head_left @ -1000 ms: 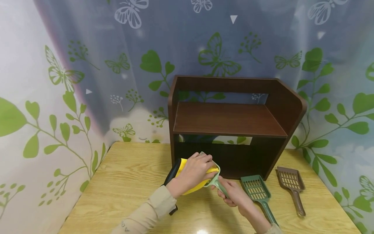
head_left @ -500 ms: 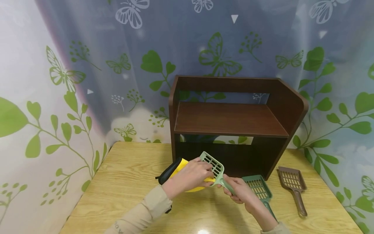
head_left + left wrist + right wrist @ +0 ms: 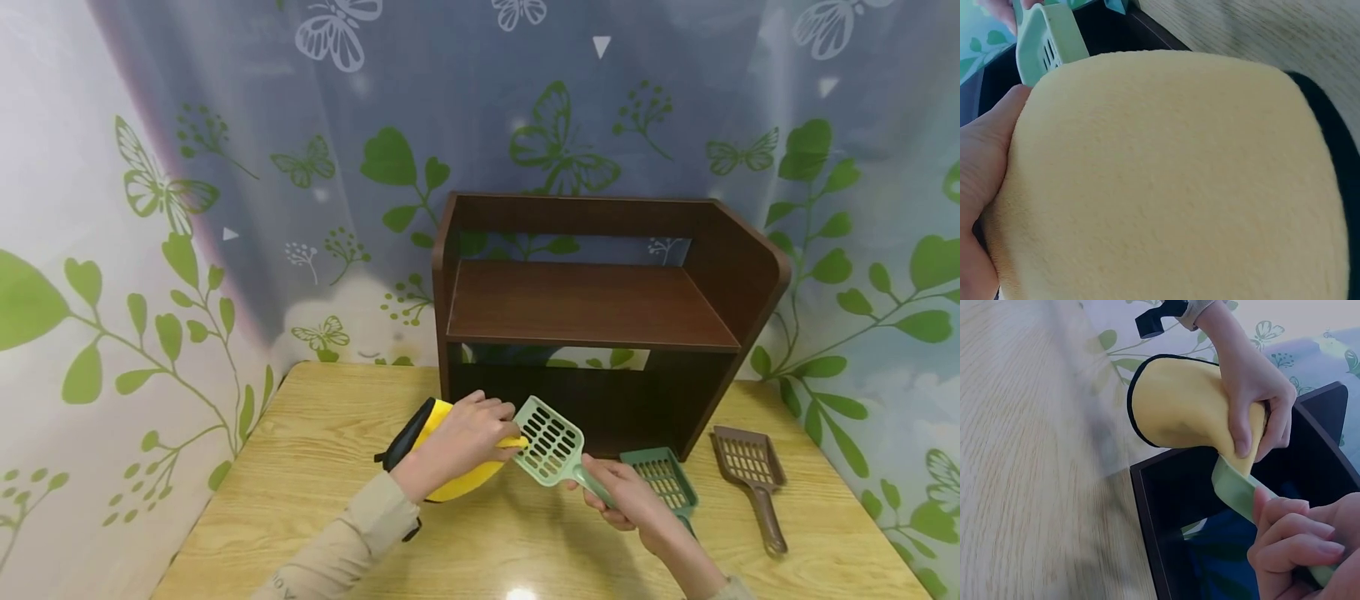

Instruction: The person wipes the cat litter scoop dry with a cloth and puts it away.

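My left hand (image 3: 465, 433) grips a yellow cloth (image 3: 467, 485) with black edging, its thumb and fingers pinching the end near the scoop. That cloth (image 3: 1172, 175) fills most of the left wrist view. A light green slotted litter scoop (image 3: 551, 442) is held above the table by its handle in my right hand (image 3: 622, 496), fingers curled round it. In the right wrist view, the pinched end of the cloth (image 3: 1175, 406) meets the rim of the light green scoop (image 3: 1235, 490). My left palm is hidden by the cloth.
Behind the hands stands a dark brown two-tier shelf (image 3: 592, 304). On the wooden table (image 3: 330, 433), to the right, lie a dark green scoop (image 3: 663, 479), partly covered by my right hand, and a brown scoop (image 3: 750, 462). A patterned curtain hangs behind.
My left hand and the cloth have slid left across the scoop to its left edge, uncovering the slotted face. My right hand has shifted slightly right with the scoop.
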{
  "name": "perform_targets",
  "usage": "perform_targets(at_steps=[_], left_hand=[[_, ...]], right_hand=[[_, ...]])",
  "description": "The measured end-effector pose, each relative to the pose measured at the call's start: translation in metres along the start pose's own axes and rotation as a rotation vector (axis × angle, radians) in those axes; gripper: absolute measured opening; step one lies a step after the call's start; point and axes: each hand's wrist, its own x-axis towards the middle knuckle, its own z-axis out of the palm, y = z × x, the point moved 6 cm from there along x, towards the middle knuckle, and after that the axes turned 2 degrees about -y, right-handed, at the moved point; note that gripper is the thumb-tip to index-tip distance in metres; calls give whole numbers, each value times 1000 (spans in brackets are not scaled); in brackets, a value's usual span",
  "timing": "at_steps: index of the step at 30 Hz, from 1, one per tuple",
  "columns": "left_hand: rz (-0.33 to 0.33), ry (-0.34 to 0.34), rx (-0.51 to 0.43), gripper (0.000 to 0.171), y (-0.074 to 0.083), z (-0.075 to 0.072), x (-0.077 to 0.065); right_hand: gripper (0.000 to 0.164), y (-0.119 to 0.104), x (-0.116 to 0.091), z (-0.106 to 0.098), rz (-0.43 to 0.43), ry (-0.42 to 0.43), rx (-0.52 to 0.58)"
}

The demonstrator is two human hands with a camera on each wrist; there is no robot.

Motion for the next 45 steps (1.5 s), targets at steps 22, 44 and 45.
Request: perform_targets(at_steps=[22, 44, 45], left_hand=[[-686, 131, -733, 21, -37, 34, -26], [-727, 115, -843, 22, -40, 43, -7], [-728, 117, -843, 22, -40, 43, -8]], right_hand=[[58, 2, -3, -3, -1, 38, 69], [53, 7, -3, 10, 19, -7, 22], [53, 8, -2, 9, 21, -7, 21]])
